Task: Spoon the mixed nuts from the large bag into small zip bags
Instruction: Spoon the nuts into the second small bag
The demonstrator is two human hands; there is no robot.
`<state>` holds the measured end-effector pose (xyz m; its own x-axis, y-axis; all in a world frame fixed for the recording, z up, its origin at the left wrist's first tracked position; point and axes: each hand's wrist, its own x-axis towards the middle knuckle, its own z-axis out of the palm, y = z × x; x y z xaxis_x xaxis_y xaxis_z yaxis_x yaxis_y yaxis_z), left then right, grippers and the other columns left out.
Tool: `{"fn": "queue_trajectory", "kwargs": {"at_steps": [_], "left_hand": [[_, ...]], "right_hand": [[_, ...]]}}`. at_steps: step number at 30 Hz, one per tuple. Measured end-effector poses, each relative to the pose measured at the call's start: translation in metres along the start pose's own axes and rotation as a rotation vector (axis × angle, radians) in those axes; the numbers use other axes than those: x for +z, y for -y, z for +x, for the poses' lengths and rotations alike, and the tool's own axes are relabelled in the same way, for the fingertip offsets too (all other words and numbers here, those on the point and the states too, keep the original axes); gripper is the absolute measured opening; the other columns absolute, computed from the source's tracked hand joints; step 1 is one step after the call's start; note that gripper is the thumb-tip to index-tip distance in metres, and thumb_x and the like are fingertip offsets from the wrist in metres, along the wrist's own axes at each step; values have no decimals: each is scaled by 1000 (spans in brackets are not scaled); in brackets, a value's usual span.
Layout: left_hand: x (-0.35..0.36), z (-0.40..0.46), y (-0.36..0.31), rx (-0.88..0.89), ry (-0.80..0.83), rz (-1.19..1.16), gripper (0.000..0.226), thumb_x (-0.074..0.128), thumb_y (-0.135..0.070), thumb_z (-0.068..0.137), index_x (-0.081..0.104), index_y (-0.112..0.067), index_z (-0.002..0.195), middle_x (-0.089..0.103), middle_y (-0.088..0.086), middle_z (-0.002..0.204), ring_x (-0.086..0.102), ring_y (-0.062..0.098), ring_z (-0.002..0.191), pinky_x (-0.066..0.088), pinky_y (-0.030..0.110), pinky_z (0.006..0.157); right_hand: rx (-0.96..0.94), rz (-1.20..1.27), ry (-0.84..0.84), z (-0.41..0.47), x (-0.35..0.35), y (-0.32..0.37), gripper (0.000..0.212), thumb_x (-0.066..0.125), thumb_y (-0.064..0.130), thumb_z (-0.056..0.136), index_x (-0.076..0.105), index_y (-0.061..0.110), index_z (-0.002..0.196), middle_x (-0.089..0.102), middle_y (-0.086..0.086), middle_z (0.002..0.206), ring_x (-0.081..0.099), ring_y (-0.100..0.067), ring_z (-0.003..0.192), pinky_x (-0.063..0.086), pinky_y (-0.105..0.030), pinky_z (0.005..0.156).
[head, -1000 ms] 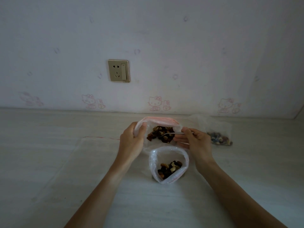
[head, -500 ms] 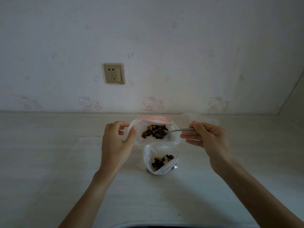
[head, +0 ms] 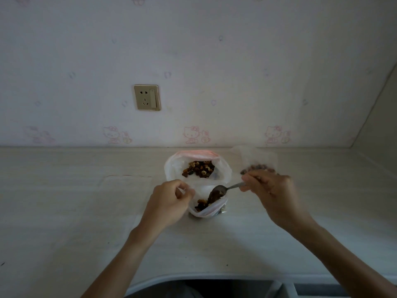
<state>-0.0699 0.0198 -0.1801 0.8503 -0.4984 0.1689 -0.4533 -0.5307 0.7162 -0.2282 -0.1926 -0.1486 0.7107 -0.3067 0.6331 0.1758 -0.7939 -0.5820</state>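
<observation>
Head view caught the right hand [head: 268, 188] tipping the spoon [head: 221, 190] into the small zip bag [head: 211, 208] (left hand [head: 171, 201] pinching its rim); next, probably rescoop from the large bag [head: 197, 168] behind.

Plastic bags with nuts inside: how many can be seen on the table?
3. The large bag stands open at the back; a small bag sits in front of it, under the spoon; another bag lies right, partly behind the right hand.

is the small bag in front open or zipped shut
Open. The left hand pinches the small bag's rim, holding its mouth wide, and the spoon in the right hand tips nuts into it.
</observation>
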Motion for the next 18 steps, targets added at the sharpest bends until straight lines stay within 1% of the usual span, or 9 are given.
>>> {"fn": "queue_trajectory", "kwargs": {"at_steps": [2, 3, 5, 6, 8, 11, 13, 14, 18], "left_hand": [[-3, 2, -1, 2, -12, 2, 10, 67, -39, 96, 72, -31, 92, 68, -16, 60, 66, 3, 58, 48, 22, 58], [-4, 2, -1, 3, -16, 5, 8, 67, -36, 96, 72, -31, 91, 68, -16, 59, 67, 3, 58, 48, 22, 58], [-6, 3, -1, 8, -19, 14, 7, 68, -33, 96, 73, -30, 92, 68, -12, 57, 67, 3, 58, 47, 21, 59], [-7, 3, 0, 12, -19, 21, 7, 69, -33, 96, 74, -29, 94, 68, -10, 57, 67, 3, 58, 46, 20, 59], [-9, 3, 0, 26, -19, 27, 7, 69, -31, 96, 74, -27, 98, 67, -8, 57, 66, 3, 59, 45, 19, 59], [-11, 4, 0, 41, -8, 42, 9, 69, -31, 96, 74, -27, 102, 66, -8, 57, 65, 2, 58, 43, 17, 57], [-11, 5, -1, 47, 0, 44, 8, 69, -33, 96, 73, -28, 101, 63, -11, 53, 61, 0, 53, 39, 13, 54], [-10, 6, -1, 54, 2, 39, 7, 70, -34, 96, 72, -28, 99, 61, -12, 51, 59, 0, 50, 40, 14, 54], [-11, 7, -1, 76, -2, -1, 8, 72, -40, 94, 69, -33, 93, 62, -13, 52, 59, 2, 49, 44, 19, 56]], "right_hand": [[-303, -230, 65, -2, -8, 6, 30, 54, 31, 105, 76, 17, 90, 66, 14, 69, 59, 5, 60, 46, -11, 57], [-403, -307, 103, -3, -11, 8, 33, 51, 32, 104, 76, 14, 91, 66, 10, 67, 58, 2, 56, 46, -14, 54], [-534, -403, 135, -4, -14, 10, 35, 49, 30, 105, 75, 10, 92, 69, -1, 68, 63, -15, 54, 52, -32, 50], [-568, -423, 137, -4, -15, 11, 34, 49, 29, 105, 75, 10, 93, 69, -4, 69, 64, -21, 54, 52, -37, 49], [-584, -428, 124, -3, -17, 13, 34, 49, 29, 106, 75, 10, 94, 69, -4, 69, 63, -23, 55, 51, -39, 49], [-460, -317, 58, -1, -17, 11, 30, 52, 29, 103, 76, 14, 94, 70, 4, 70, 60, -10, 55, 49, -32, 50], [-281, -129, -2, 1, -12, 7, 27, 55, 33, 103, 77, 18, 94, 73, 12, 76, 66, -3, 64, 52, -26, 58], [-163, -13, -25, 2, -9, 4, 25, 58, 35, 103, 77, 21, 93, 75, 14, 78, 70, -3, 70, 56, -28, 63], [250, 412, -58, 11, 3, -5, 21, 60, 22, 102, 76, 15, 92, 79, -3, 79, 78, -24, 75, 64, -42, 72]]}}
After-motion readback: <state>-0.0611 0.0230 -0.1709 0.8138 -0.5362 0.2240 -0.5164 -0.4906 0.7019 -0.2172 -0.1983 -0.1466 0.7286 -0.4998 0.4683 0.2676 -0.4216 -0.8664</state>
